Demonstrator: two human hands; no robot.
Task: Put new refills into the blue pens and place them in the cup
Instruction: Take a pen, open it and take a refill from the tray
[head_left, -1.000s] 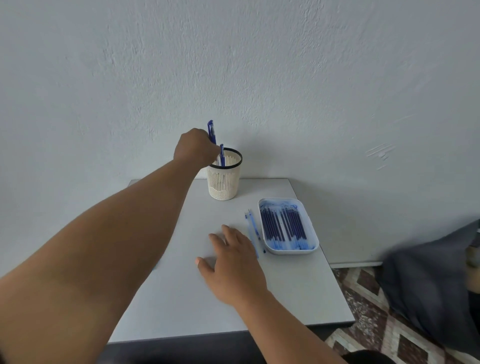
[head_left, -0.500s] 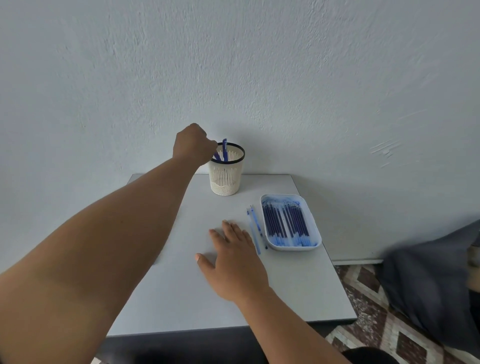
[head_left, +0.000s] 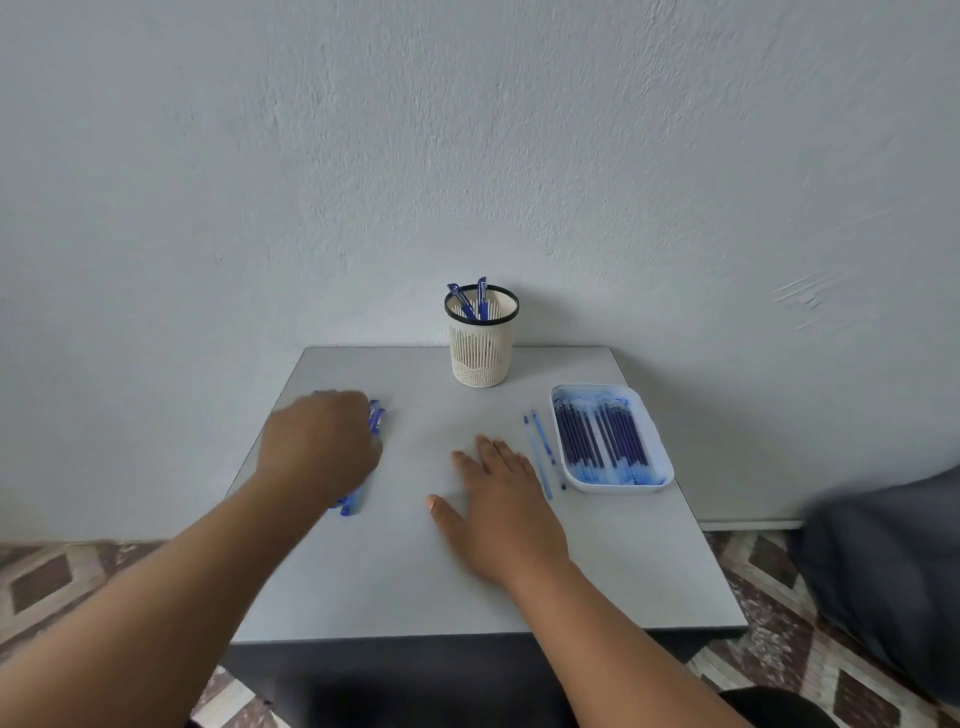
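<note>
Several blue pens (head_left: 375, 418) lie mostly hidden under left hand (head_left: 319, 447).

One cup (head_left: 482, 340) holding two pens (head_left: 471, 303), one tray (head_left: 612, 484), two loose refills (head_left: 540, 452), two hands.

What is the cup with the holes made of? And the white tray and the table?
The cup looks like cream plastic, moulded in thin ribs with gaps, with a black rim. The tray looks like smooth white plastic with rounded corners and a slight shine. The table has a flat, matte grey top, probably laminate or painted board; the picture cannot settle which.
</note>
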